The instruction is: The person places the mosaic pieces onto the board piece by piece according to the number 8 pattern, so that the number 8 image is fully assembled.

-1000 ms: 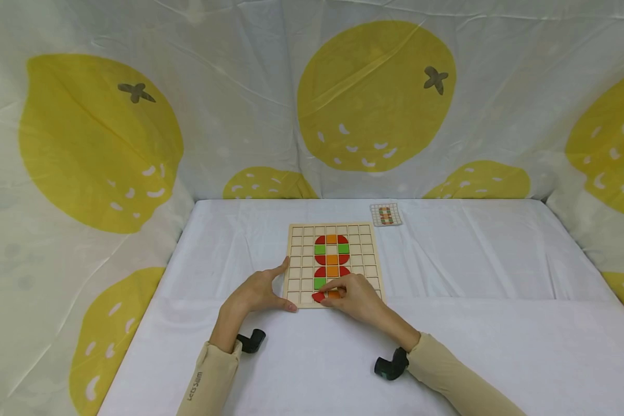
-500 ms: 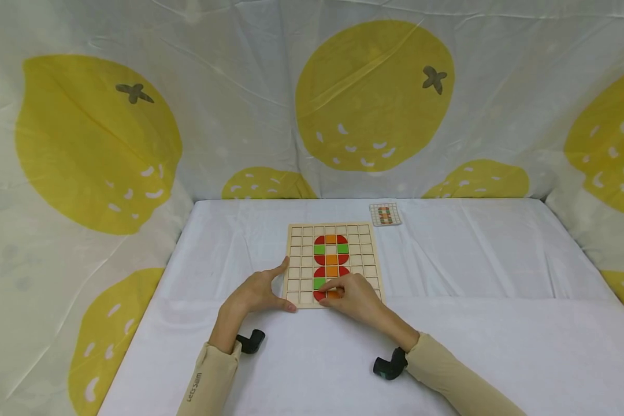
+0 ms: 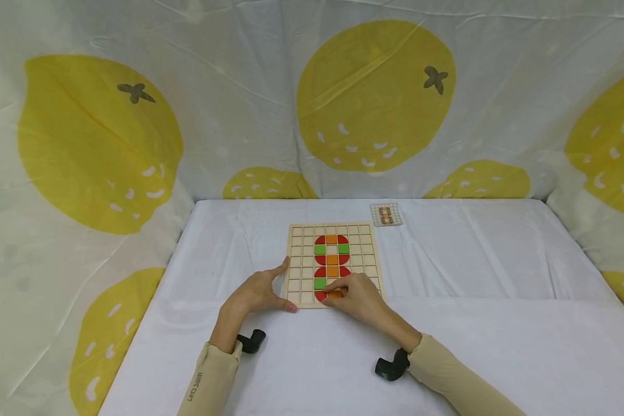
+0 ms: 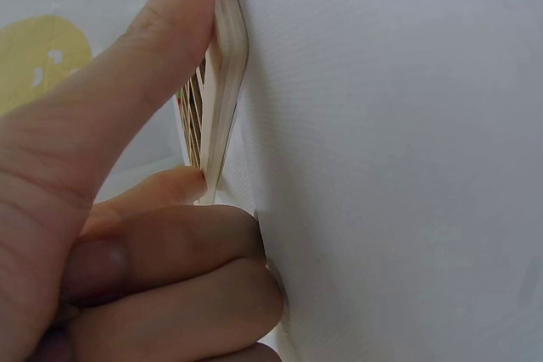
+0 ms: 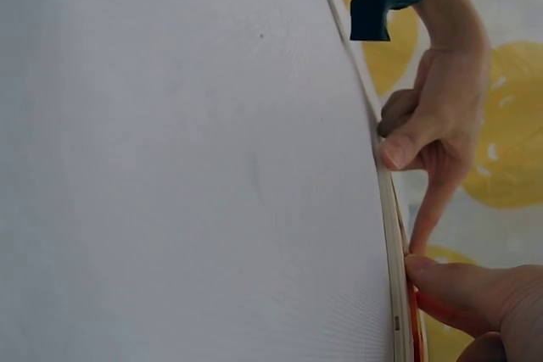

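Note:
A square wooden grid board (image 3: 296, 267) lies on the table, with red, orange and green tiles set in an 8-like shape. My left hand (image 3: 256, 292) steadies its near left corner, thumb on the near edge and index finger on the left edge. In the left wrist view the other fingers (image 4: 195, 247) curl underneath, beside the board. With thumb and index finger, my right hand (image 3: 357, 297) pinches a rounded red tile (image 3: 319, 296) at a bottom-row cell. An orange tile (image 3: 335, 294) sits just right of it, partly behind the fingers; a green tile (image 3: 319, 283) lies directly above.
A small pattern card (image 3: 386, 215) printed with a similar coloured figure lies beyond the board's far right corner. White cloth (image 3: 473, 254) covers the table. Lemon-printed curtains (image 3: 377, 95) enclose the back and sides. Black devices (image 3: 392, 365) are strapped at both wrists.
The rounded red tile, tilted across the cell a second ago, now sits flatter and squarer in its bottom-row cell under my right fingers. My left hand has stayed put on the board.

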### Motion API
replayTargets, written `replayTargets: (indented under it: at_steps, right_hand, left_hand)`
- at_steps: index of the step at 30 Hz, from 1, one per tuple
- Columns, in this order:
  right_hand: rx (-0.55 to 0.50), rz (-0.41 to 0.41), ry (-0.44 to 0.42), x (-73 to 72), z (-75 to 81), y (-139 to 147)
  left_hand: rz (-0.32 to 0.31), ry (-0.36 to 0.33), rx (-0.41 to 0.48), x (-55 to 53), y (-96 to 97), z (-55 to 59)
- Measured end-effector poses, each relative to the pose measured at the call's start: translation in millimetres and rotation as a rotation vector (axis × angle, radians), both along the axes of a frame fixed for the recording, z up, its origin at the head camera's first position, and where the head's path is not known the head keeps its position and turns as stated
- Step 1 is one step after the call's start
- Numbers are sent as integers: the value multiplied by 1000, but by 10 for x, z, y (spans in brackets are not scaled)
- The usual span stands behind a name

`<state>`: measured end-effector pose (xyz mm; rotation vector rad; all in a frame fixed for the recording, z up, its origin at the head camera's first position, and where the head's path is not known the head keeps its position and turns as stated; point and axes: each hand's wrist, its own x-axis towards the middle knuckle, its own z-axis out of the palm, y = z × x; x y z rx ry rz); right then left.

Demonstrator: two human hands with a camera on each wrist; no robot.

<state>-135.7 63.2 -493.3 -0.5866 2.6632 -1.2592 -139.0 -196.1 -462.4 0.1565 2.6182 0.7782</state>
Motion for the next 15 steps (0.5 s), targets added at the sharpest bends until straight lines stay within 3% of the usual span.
replayTargets:
  at_steps: [9, 15]
  right_hand:
    - [-36, -20, -44, 4, 8, 113]
    - [-66, -73, -58, -15, 98, 394]
  left_hand:
    - [1, -14, -1, -17, 28, 5]
    - [10, -16, -1, -2, 19, 12]
